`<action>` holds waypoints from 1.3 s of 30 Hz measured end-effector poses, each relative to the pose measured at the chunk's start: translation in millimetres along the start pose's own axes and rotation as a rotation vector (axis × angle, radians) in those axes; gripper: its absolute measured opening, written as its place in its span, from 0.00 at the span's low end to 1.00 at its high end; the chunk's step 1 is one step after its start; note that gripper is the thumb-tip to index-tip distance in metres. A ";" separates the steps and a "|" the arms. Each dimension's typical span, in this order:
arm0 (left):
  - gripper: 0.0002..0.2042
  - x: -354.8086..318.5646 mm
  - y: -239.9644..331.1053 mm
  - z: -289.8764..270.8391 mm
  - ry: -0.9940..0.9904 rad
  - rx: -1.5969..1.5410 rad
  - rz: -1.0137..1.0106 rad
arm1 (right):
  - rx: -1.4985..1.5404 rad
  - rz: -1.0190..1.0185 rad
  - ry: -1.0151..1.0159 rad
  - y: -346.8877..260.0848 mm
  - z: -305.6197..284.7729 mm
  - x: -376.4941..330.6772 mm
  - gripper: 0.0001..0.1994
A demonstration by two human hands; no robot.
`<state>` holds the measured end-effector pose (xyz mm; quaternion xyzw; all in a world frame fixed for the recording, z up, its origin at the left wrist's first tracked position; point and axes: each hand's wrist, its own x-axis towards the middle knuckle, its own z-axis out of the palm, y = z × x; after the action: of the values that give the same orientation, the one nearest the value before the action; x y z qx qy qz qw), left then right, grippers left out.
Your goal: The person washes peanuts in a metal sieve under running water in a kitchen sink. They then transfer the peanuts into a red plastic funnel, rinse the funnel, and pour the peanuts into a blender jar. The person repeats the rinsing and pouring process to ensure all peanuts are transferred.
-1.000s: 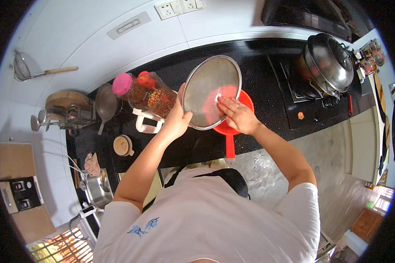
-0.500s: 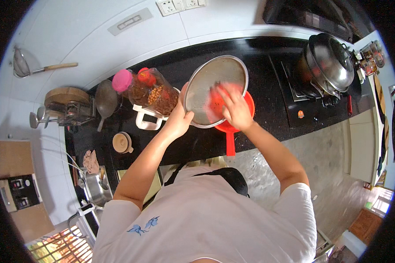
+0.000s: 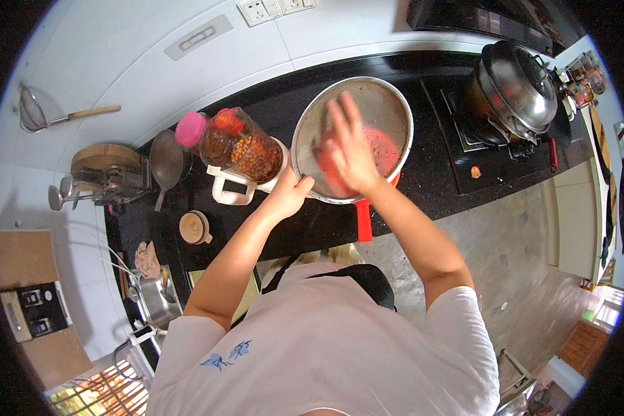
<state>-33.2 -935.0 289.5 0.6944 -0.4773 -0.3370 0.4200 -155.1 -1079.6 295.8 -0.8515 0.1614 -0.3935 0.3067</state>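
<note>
A round metal-rimmed sieve [image 3: 319, 104] is held by my left hand [image 3: 288, 193], which grips its near left rim. Red shows through the mesh from a red scoop or basin under it, whose red handle [image 3: 365, 220] points toward me. My right hand [image 3: 352, 156] is over the inside of the sieve with its fingers stretched and apart, partly smeared by motion. Small dark specks lie on the mesh around the red patch. I cannot tell whether the right fingertips touch the mesh.
Left of the sieve stands a white-handled appliance [image 3: 230, 187] beside clear jars of brown contents [image 3: 246, 156]. A beige lidded cup [image 3: 194, 227], a dark ladle-shaped pan [image 3: 166, 163] and a sink [image 3: 158, 298] are farther left. A large lidded pot [image 3: 513, 90] sits on the stove at right.
The sieve has tipped flatter and moved over the red scoop, covering most of it. My right hand has shifted left and farther up across the mesh.
</note>
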 end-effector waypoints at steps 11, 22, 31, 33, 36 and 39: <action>0.40 2.6 24.2 0.0 0.099 0.119 0.166 | -0.442 0.050 0.036 35.7 -2.9 -29.5 0.28; 0.40 6.0 25.0 3.9 0.121 0.195 0.252 | -0.213 -0.185 -0.245 8.5 8.5 -47.0 0.30; 0.41 2.3 38.3 0.9 0.136 0.222 0.163 | -0.435 -0.074 -0.192 50.2 -20.7 -39.5 0.31; 0.41 2.9 40.1 5.3 0.131 0.221 0.175 | -0.500 -0.014 -0.144 54.8 -10.4 -42.0 0.32; 0.41 1.9 37.8 12.0 0.177 0.251 0.194 | -0.286 0.033 -0.189 50.3 6.3 -72.7 0.32; 0.41 -0.9 37.3 12.7 0.151 0.157 0.134 | -0.205 0.031 -0.195 46.0 9.7 -85.1 0.32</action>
<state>-58.7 -944.6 318.0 0.7151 -0.5147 -0.2164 0.4206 -203.5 -1066.8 212.5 -0.9100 0.1831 -0.2855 0.2384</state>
